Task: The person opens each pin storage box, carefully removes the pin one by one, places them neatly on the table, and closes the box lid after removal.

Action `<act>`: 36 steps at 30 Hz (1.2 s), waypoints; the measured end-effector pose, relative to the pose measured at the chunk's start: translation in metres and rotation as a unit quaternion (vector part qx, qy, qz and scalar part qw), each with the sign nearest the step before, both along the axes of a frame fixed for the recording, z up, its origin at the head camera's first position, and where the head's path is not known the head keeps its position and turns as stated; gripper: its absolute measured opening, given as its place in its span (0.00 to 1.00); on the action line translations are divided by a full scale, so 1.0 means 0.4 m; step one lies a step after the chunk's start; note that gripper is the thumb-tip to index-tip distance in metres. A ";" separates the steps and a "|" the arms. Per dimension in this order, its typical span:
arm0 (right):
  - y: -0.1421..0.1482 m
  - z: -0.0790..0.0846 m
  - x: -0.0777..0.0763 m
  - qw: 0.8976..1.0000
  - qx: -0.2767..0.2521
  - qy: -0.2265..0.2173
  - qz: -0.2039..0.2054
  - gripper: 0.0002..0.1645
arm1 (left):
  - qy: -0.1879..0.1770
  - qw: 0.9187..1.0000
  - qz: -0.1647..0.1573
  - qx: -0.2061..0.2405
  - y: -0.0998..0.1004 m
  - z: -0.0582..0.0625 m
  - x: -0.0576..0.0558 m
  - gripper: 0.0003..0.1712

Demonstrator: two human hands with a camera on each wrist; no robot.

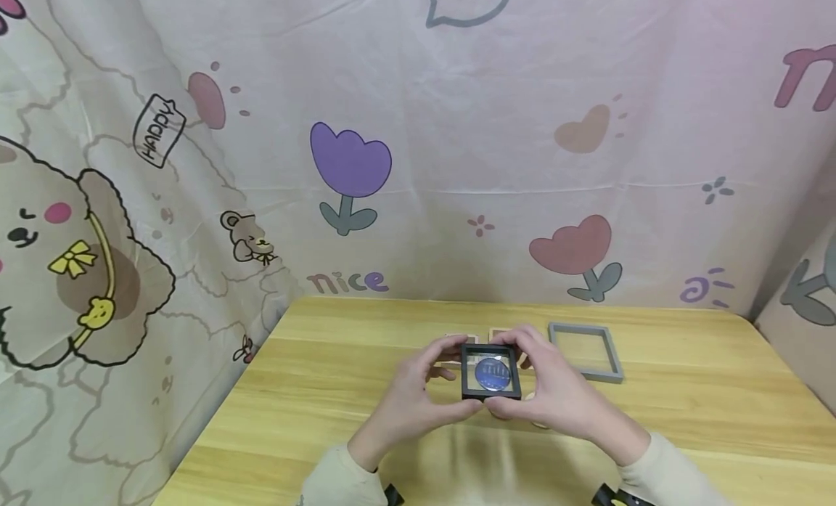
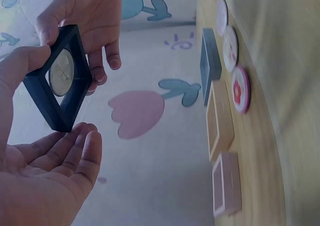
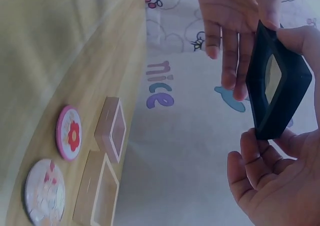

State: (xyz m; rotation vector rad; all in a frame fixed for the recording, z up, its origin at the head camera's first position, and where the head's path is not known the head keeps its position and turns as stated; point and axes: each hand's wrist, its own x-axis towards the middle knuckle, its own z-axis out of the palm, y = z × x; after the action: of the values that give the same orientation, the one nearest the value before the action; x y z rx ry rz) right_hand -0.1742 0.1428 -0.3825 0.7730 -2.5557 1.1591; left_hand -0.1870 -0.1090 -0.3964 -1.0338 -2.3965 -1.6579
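Note:
Above the table, a square black display frame [image 1: 466, 390] is held between both hands. Inside its window sits a round blue coin or medallion [image 1: 493, 374]. My left hand [image 1: 408, 397] grips the left side, thumb at the lower edge and fingertips near the top. On the opposite side my right hand [image 1: 564, 390] grips it the same way, the two thumbs close together. In the left wrist view the frame [image 2: 65, 117] appears tilted, and its disc [image 2: 61, 74] looks silvery. The right wrist view shows the frame [image 3: 289, 93] edge-on with fingers at its corners.
A larger grey frame [image 1: 617, 365] lies on the wooden table [image 1: 705, 390] to the right. Beyond the hands stand a beige frame [image 2: 226, 121] and a pink frame [image 2: 232, 186]. Several round badges lie nearer, one pink-rimmed with a red flower [image 2: 241, 89]. A printed curtain [image 1: 444, 165] hangs behind.

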 end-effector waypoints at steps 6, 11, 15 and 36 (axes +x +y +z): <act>0.027 0.004 0.024 1.000 -0.003 0.019 -0.021 0.41 | -0.005 1.000 -0.008 0.013 0.034 -0.010 0.002 0.44; 0.040 0.004 0.038 0.999 0.004 0.044 -0.025 0.40 | -0.019 0.999 -0.025 0.027 0.050 -0.013 0.009 0.42; 0.046 0.001 0.048 0.998 0.007 0.051 -0.030 0.41 | -0.035 0.998 -0.037 0.042 0.062 -0.024 0.014 0.42; 0.052 -0.004 0.056 0.994 0.023 0.104 -0.017 0.41 | -0.083 0.991 -0.070 0.077 0.062 -0.032 0.014 0.42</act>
State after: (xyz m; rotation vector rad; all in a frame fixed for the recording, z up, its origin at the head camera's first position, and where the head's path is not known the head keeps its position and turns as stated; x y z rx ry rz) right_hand -0.1518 0.1636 -0.3843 0.8107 -2.4208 0.9597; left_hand -0.1814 -0.0843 -0.4094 -1.1022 -2.2920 -2.0147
